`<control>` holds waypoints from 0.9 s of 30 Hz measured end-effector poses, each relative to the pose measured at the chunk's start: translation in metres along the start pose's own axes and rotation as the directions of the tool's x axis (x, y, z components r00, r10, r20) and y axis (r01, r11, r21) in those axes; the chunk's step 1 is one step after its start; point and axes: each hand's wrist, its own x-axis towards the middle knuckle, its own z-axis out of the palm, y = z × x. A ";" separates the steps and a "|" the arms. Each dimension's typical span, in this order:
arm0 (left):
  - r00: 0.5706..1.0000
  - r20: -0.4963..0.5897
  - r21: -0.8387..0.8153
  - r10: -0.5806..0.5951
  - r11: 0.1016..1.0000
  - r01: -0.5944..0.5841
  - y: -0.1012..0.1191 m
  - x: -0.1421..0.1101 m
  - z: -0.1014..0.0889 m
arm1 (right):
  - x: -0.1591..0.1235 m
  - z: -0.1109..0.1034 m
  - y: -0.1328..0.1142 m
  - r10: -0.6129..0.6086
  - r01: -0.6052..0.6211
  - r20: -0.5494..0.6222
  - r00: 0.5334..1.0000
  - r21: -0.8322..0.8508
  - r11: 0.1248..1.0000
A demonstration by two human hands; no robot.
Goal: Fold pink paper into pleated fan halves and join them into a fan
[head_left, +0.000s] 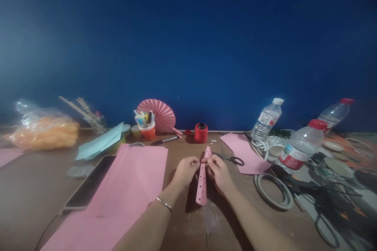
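One dotted pink strip (pixel 201 186), long axis pointing forward.

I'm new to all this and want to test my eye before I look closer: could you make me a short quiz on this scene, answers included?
1. Multiple choice: what colour is the cap on the bottle nearest the small red container?
A) red
B) white
C) green

2. True or false: the pink fan stands behind the cup of pens.

3. Fill in the blank: the left hand and the right hand are on either side of a folded pink strip marked with dark ____.

Key: 1 B; 2 true; 3 dots.
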 end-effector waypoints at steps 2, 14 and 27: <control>1.000 -0.004 -0.007 -0.010 1.000 0.010 -0.001 0.002 0.000 | 0.002 0.001 0.001 0.000 0.000 0.014 1.000 0.040 0.999; 0.997 -0.031 0.163 -0.071 0.984 0.075 0.002 0.006 -0.002 | 0.005 0.000 0.004 -0.007 0.007 -0.001 1.000 -0.179 0.984; 0.996 -0.056 0.231 -0.066 0.970 0.077 0.009 0.002 -0.003 | 0.005 -0.003 0.009 0.002 -0.016 -0.057 0.998 -0.253 0.967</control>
